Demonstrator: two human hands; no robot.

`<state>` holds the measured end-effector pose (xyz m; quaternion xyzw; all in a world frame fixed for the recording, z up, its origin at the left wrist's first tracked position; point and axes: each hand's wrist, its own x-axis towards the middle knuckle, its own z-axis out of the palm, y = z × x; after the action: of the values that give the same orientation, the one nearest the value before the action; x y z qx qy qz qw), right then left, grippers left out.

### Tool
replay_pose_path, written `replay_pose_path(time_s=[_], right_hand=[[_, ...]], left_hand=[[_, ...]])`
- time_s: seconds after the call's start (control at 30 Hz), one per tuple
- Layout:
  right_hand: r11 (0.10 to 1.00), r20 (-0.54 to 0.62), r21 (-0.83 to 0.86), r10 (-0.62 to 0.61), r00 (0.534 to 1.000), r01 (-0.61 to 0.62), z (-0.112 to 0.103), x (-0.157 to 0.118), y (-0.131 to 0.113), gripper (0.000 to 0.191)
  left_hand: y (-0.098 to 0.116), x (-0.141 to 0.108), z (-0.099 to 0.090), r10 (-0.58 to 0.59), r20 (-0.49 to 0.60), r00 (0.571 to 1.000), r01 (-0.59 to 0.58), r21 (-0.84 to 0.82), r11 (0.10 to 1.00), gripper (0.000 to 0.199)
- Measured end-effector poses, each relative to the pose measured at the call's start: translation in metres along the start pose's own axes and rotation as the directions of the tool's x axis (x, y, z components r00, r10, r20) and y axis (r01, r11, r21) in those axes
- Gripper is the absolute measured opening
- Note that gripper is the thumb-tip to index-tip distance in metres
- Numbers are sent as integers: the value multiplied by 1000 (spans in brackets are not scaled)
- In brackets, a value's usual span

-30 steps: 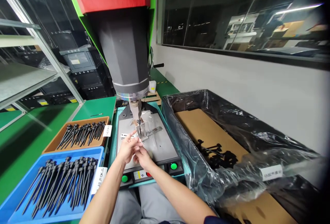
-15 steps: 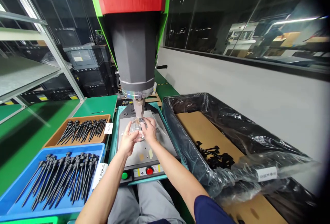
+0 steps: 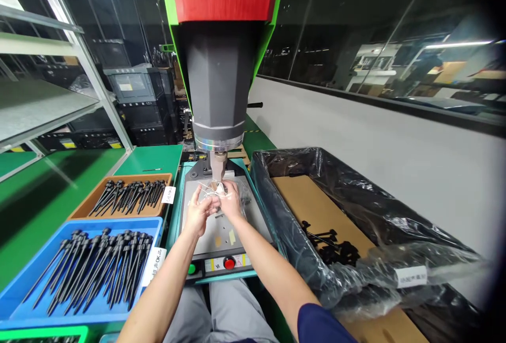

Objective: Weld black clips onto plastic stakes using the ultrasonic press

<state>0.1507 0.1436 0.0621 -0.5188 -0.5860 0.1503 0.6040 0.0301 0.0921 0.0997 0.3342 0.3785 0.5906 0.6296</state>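
Under the press's metal horn (image 3: 218, 166), both my hands meet over the grey base plate (image 3: 205, 243). Between them is a tangle of thin white strands (image 3: 209, 191); their kind is too small to make out. My left hand (image 3: 200, 214) has thumb and fingers curled around the near left side of the strands. From the right, my right hand (image 3: 230, 201) pinches them, its fingertips partly hidden close below the horn. Clear plastic film (image 3: 245, 191) lies on the plate beside my right hand.
On the left stand a blue tray (image 3: 156, 227) and an orange tray (image 3: 114, 178), both with black long-stemmed parts. To the right, a plastic-lined bin (image 3: 284, 211) holds cardboard and black parts. Green (image 3: 192, 269) and red buttons (image 3: 229, 263) sit at the machine's front.
The view has shifted slightly left, so the machine appears farther right. Thin white strands now show between my hands, where clear plastic and small pieces showed before. Both hands stay under the horn.
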Motion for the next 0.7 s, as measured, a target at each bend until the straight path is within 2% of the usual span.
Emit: replay_pose_path(time_s=[0.1,0.2,0.27,0.33,0.4,0.43,0.47,0.53,0.6,0.63,0.67,0.7], right_hand=[[998,-45,45,35,998,-33,-6,-26,1,24],[979,-25,144,147,989,-142,-11,-53,5,26],[933,35,257,250,968,-251,-14,-66,7,32],[827,157,401,361,919,-393,-18,-77,6,39],[652,310,519,458,833,-552,-23,-88,4,43],[550,390,547,499,774,-631,-25,-95,3,44],[450,472,546,531,704,-706,-28,-103,2,45],[278,653,452,544,527,-848,-35,-122,-1,47],[199,787,300,501,360,-933,-43,-141,-6,47],[197,822,246,477,312,-949,-48,-150,-9,46],[215,837,223,458,300,-951,-52,-156,-13,46],[255,831,235,447,330,-938,-56,-160,-18,45]], left_hand=[[-3,-1,-3,-19,-26,1000,18,-8,1000,94],[-7,-3,-8,-25,-33,999,24,-14,1000,91],[-11,-4,-12,-19,-38,999,20,3,1000,87],[-15,-7,-18,-16,-37,999,17,30,999,84],[-20,-10,-24,-22,-49,999,25,59,998,83],[-23,-11,-26,-25,-56,998,29,72,997,83],[-26,-12,-29,-30,-63,998,35,83,996,83],[-30,-15,-33,-37,-87,996,46,98,994,84],[-32,-18,-38,-42,-113,993,55,119,991,83],[-33,-19,-40,-45,-126,991,62,135,989,83],[-34,-20,-43,-47,-136,990,68,154,986,83],[-35,-22,-47,-45,-147,988,71,173,982,82]])
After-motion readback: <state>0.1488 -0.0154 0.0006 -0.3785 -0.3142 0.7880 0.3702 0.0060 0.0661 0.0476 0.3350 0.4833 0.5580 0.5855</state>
